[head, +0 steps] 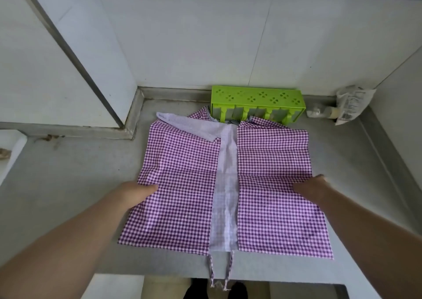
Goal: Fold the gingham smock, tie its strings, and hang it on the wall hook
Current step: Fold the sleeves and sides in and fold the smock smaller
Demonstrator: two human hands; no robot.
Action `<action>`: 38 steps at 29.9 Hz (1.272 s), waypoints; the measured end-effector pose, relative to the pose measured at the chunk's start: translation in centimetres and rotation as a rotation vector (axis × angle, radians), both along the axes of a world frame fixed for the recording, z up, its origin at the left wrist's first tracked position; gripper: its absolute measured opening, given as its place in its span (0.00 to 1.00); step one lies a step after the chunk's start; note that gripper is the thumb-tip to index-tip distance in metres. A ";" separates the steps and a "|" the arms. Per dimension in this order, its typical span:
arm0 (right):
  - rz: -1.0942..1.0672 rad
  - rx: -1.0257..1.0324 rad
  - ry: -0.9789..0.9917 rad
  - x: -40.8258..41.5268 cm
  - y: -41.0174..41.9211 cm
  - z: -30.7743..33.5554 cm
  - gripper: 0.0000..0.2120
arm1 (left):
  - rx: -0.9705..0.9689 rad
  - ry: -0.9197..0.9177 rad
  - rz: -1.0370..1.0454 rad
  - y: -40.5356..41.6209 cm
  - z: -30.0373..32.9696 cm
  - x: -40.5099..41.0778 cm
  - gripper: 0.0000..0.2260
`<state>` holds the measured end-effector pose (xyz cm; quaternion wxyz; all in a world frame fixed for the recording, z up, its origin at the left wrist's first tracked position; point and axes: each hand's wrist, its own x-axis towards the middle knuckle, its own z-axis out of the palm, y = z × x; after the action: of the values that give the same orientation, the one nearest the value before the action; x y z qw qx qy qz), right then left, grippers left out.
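The purple and white gingham smock [189,184] lies flat on the grey counter [75,184], both side panels folded inward so a pale strip of its inner side shows down the middle. My left hand [137,192] grips the smock's left edge halfway down, thumb on top. At the right edge my right hand [311,187] holds the cloth in the same way. Two thin gingham strings [220,273] hang from the smock's near edge over the front of the counter. No wall hook is in view.
A bright green perforated plastic rack [258,103] stands against the back wall, touching the smock's far end. A crumpled plastic packet [352,103] and a small bottle [322,112] lie in the back right corner. White tiled walls enclose the counter on three sides.
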<state>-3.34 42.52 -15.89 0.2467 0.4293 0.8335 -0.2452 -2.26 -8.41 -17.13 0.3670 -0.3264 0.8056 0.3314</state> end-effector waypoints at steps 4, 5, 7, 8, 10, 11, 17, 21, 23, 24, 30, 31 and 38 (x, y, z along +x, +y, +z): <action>0.119 -0.008 -0.091 3.2 0.4 -1.0 0.42 | -0.016 -0.037 -0.137 0.4 0.1 3.7 0.48; 0.166 -0.006 -0.102 3.7 0.5 -1.3 0.39 | -0.068 -0.057 -0.205 0.7 0.2 4.4 0.45; 0.279 0.018 -0.089 4.8 0.8 -1.7 0.32 | -0.177 -0.048 -0.315 1.6 0.9 5.9 0.37; 0.325 0.030 -0.105 5.5 0.9 -1.6 0.31 | -0.214 -0.049 -0.354 2.0 1.2 6.7 0.33; 0.447 0.038 -0.152 6.9 0.9 -0.9 0.32 | -0.230 -0.095 -0.439 2.1 1.6 8.5 0.29; 0.527 0.033 -0.168 7.7 0.9 -0.4 0.33 | -0.223 -0.144 -0.478 2.1 1.7 9.5 0.29; 0.597 -0.119 -0.507 10.1 0.9 3.2 0.40 | -0.219 -0.369 -0.422 0.8 1.9 11.6 0.43; 0.711 0.127 -0.520 7.7 0.5 5.2 0.32 | -0.426 -0.270 -0.418 -0.6 2.4 8.1 0.53; 0.835 0.348 -0.248 5.8 -0.1 5.4 0.25 | -0.552 -0.161 -0.612 0.4 4.0 5.5 0.45; 0.850 0.413 -0.091 4.2 -0.6 5.3 0.20 | -0.603 -0.065 -0.716 1.2 5.0 3.5 0.39; 1.067 0.423 0.252 -2.7 -5.1 5.2 0.32 | -0.660 0.458 -1.091 5.9 6.6 -4.8 0.28; 1.096 0.436 0.249 -4.0 -5.8 4.9 0.34 | -0.635 0.481 -1.112 6.5 6.2 -6.2 0.31; 1.209 0.262 0.246 -8.4 -8.3 2.8 0.19 | -0.545 0.520 -1.296 8.6 4.1 -12.1 0.35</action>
<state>-11.74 34.18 -13.06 0.1894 -0.1226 0.9742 -0.0060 -14.36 0.16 -12.98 0.1925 0.2231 0.9508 -0.0958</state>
